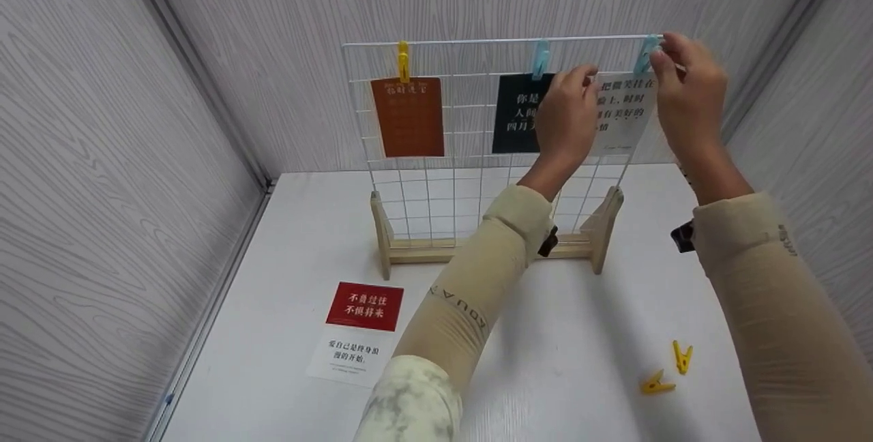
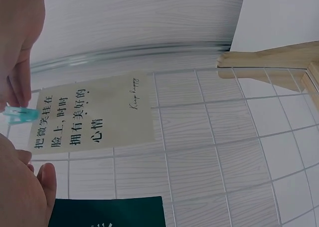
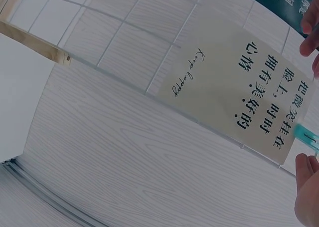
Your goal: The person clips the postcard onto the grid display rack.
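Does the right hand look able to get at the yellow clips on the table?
Probably yes: the yellow clips lie uncovered on the table. The right hand is up at the corner blue clip, though, so it would need to come down.

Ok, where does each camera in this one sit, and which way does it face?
Head: worn on the head, facing forward and down at the wire grid; the left hand, right hand and both sleeves show.
Left wrist: worn there, facing the "Keep happy" card, image turned sideways; parts of both hands at the left edge.
Right wrist: worn there, aimed at the same card; parts of both hands at the right edge.
Shared: both wrist views show the card and its blue clip.
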Action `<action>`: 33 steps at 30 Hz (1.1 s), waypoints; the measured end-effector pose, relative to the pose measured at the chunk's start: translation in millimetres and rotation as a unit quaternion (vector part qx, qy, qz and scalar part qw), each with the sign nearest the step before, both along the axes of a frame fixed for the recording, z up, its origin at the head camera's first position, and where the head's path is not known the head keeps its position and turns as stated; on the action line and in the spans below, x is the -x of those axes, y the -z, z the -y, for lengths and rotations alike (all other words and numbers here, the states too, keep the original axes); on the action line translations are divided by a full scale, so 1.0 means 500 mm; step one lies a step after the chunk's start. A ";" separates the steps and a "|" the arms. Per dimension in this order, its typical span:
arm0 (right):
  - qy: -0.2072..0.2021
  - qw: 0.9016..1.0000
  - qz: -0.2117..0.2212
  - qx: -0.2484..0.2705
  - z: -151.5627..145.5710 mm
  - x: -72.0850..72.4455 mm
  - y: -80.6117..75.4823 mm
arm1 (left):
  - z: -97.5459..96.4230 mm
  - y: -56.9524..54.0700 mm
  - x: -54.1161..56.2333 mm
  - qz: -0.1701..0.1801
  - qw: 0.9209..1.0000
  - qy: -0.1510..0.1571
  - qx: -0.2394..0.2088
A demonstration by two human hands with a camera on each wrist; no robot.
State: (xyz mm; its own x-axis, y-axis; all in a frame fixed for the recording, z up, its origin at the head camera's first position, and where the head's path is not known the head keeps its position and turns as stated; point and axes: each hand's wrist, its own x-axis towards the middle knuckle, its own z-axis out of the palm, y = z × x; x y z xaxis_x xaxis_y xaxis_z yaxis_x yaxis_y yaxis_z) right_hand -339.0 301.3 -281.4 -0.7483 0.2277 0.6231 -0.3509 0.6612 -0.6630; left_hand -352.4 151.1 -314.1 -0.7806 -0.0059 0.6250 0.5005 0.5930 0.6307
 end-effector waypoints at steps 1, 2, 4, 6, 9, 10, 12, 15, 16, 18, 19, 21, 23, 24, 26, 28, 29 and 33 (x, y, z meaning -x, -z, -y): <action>-0.002 1.000 -0.005 -0.001 0.001 -0.002 0.002 | 0.002 0.001 -0.001 0.000 1.000 0.001 0.000; -0.003 1.000 -0.011 -0.002 0.002 -0.004 0.004 | 0.004 0.002 -0.003 0.001 1.000 0.002 0.000; -0.006 1.000 -0.023 -0.005 0.004 -0.008 0.008 | 0.008 0.003 -0.008 0.002 1.000 0.005 0.001; -0.008 0.999 -0.037 -0.009 0.007 -0.013 0.011 | 0.013 0.005 -0.013 -0.001 1.000 0.012 0.005; -0.008 0.998 -0.053 -0.015 0.012 -0.022 0.017 | 0.025 0.012 -0.025 -0.012 1.000 0.026 0.011; -0.008 0.998 -0.056 -0.016 0.013 -0.026 0.019 | 0.030 0.016 -0.030 -0.016 0.999 0.031 0.014; -0.008 0.998 -0.063 -0.020 0.015 -0.034 0.024 | 0.042 0.026 -0.040 -0.019 0.999 0.042 0.020; -0.003 0.998 -0.064 -0.017 0.016 -0.048 0.033 | 0.064 0.043 -0.058 -0.018 0.998 0.056 0.027; -0.003 0.998 -0.064 -0.015 0.016 -0.052 0.035 | 0.073 0.049 -0.064 -0.017 0.998 0.060 0.029; -0.002 0.998 -0.059 -0.008 0.014 -0.061 0.042 | 0.091 0.061 -0.077 -0.017 0.997 0.069 0.027; -0.001 0.998 -0.055 -0.005 0.014 -0.066 0.046 | 0.101 0.067 -0.083 -0.016 0.997 0.074 0.025; -0.002 0.999 -0.051 -0.002 0.012 -0.075 0.056 | 0.121 0.080 -0.095 -0.015 0.996 0.083 0.017; -0.002 0.999 -0.051 0.000 0.010 -0.084 0.066 | 0.141 0.095 -0.104 -0.014 0.996 0.089 0.006; -0.003 0.999 -0.053 -0.001 0.008 -0.088 0.071 | 0.151 0.102 -0.109 -0.014 0.996 0.091 0.001; -0.005 0.999 -0.054 0.000 0.006 -0.098 0.081 | 0.172 0.117 -0.115 -0.016 0.996 0.087 -0.007; -0.010 0.998 -0.056 0.004 0.005 -0.107 0.092 | 0.194 0.130 -0.121 -0.020 0.997 0.080 -0.011; -0.012 0.998 -0.056 0.006 0.005 -0.111 0.097 | 0.205 0.135 -0.125 -0.021 0.997 0.076 -0.010; -0.019 0.998 -0.057 0.010 0.004 -0.130 0.123 | 0.250 0.154 -0.139 -0.027 0.997 0.068 -0.003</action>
State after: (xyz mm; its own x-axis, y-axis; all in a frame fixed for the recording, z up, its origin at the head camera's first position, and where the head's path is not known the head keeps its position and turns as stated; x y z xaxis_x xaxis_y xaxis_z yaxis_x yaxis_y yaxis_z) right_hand -273.9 299.2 -342.8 -0.6803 0.2140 0.7009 -0.4496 0.6334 -0.6298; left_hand -282.6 26.4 -391.3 -0.7394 0.0935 0.6667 0.6097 0.5129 0.6043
